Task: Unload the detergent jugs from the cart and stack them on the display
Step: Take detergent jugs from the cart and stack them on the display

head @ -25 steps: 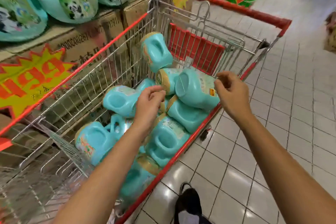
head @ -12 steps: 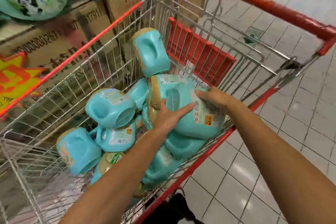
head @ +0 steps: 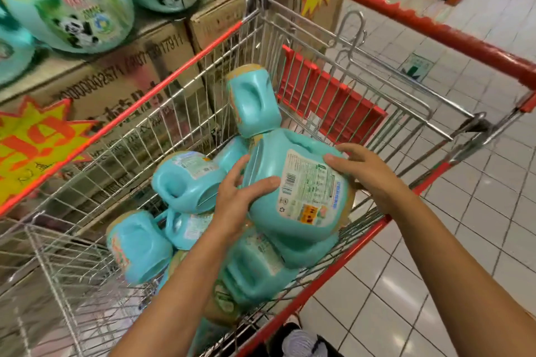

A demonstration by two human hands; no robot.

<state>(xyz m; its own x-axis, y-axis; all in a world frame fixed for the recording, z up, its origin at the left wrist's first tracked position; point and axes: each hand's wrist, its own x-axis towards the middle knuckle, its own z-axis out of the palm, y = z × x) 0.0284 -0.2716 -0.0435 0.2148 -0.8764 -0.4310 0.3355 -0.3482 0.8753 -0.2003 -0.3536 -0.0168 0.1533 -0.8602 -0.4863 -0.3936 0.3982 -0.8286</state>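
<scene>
Teal jugs [head: 185, 182] crowd the wire cart [head: 174, 78] around the held jug [head: 304, 188].

Top jug [head: 298, 188]: teal plastic, on its side, back label with barcode facing up, resting over pile. Left hand [head: 240, 200] grips left edge, right hand [head: 368, 177] grips right edge.
Other jugs [head: 185, 180]: same teal, heaped at random in cart [head: 174, 78], mostly on sides.
Cart: wire basket, red rim, just beside display [head: 116, 81].
Display: panda-label jugs [head: 75, 11] upright on cardboard cartons.
</scene>
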